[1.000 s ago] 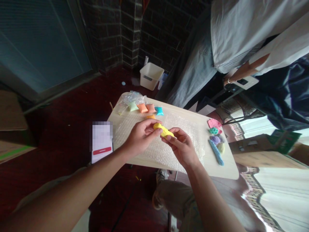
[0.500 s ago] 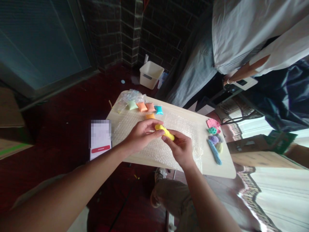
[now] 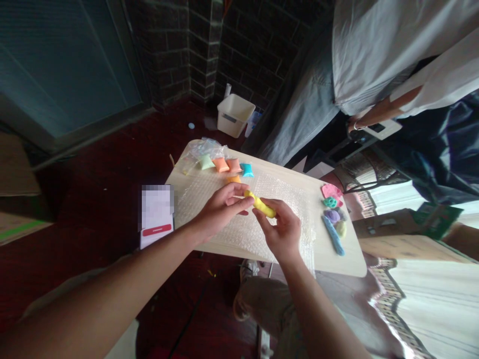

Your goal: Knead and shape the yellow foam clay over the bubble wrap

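A lump of yellow modelling clay [image 3: 265,207], stretched into a thick roll, is held above the table between both hands. My left hand [image 3: 226,205] pinches its narrower upper end between thumb and fingers. Around the thicker lower end my right hand [image 3: 282,227] is closed, thumb on the near side. Bubble wrap [image 3: 239,232] lies beneath the hands on the pale table [image 3: 348,264]. Just behind my left hand is an orange packet [image 3: 234,179], partly hidden. Farther back, light green [image 3: 205,162], orange [image 3: 220,164], salmon [image 3: 234,165] and blue [image 3: 247,170] clay packets sit in a row.
At the table's right lie pink [image 3: 331,192], teal [image 3: 330,202] and purple [image 3: 332,216] clay pieces and a blue clay strip [image 3: 334,237]. Clear plastic bags [image 3: 204,146] rest at the back left. Beyond the table are a white bin [image 3: 234,117] and a standing person [image 3: 307,109].
My right hand has shifted slightly right, away from the left. The yellow clay looks longer and thinner at its left-hand end.
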Demonstrator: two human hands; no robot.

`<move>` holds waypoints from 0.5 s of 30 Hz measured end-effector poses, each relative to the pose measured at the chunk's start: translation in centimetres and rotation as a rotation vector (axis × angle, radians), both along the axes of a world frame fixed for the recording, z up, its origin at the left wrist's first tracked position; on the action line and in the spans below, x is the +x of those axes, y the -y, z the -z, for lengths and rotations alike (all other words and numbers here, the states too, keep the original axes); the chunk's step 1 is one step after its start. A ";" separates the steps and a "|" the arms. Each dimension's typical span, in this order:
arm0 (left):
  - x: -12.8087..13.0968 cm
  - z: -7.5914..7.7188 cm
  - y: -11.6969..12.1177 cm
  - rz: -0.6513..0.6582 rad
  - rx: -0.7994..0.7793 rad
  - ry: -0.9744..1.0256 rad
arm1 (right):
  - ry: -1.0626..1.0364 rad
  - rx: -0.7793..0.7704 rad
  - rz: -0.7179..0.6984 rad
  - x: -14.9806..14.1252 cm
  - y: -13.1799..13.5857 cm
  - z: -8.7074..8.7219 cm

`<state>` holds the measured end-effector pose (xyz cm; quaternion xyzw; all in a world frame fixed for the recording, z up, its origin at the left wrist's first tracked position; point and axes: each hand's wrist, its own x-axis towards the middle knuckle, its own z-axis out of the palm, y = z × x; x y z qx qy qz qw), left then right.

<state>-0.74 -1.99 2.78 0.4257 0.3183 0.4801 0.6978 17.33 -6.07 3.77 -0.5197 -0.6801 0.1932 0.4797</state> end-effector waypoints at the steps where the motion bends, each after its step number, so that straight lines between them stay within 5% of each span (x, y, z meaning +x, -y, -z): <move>1: 0.2 0.1 0.2 0.007 -0.033 0.037 | 0.044 0.036 0.013 -0.1 0.0 -0.1; 9: 1.0 0.6 0.5 0.039 -0.048 0.119 | 0.154 0.076 -0.025 -1.0 0.5 -0.5; 15: 0.8 1.2 0.4 0.085 -0.090 0.072 | -0.106 -0.037 -0.063 -0.4 0.3 -0.4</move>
